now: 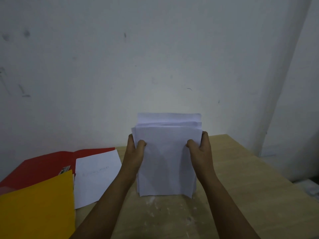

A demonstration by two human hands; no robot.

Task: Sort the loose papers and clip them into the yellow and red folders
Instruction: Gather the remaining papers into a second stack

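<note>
The stack of papers (167, 157) is standing upright on its lower edge on the wooden table (241, 178), held between both hands. The left hand (135, 152) is gripping the stack's left edge, thumb curled onto the front sheet and fingers wrapping behind. The right hand (200, 150) is gripping the right edge in the same way, thumb pressing on the front sheet, fingers curling round the back. The sheets are sitting unevenly, with several top edges poking up above the front sheet, higher than the fingertips.

To the left of the left forearm, a single white sheet (96, 176) is lying flat, faint writing showing on it; its far part is resting on the open red folder (43, 166), which is spreading out farther to the left. The yellow folder (36, 211) is lying nearest the person, left of the single sheet, overlapping the red folder's near part and the sheet's left edge. A pale marked wall (155, 57) is rising beyond the hands.
</note>
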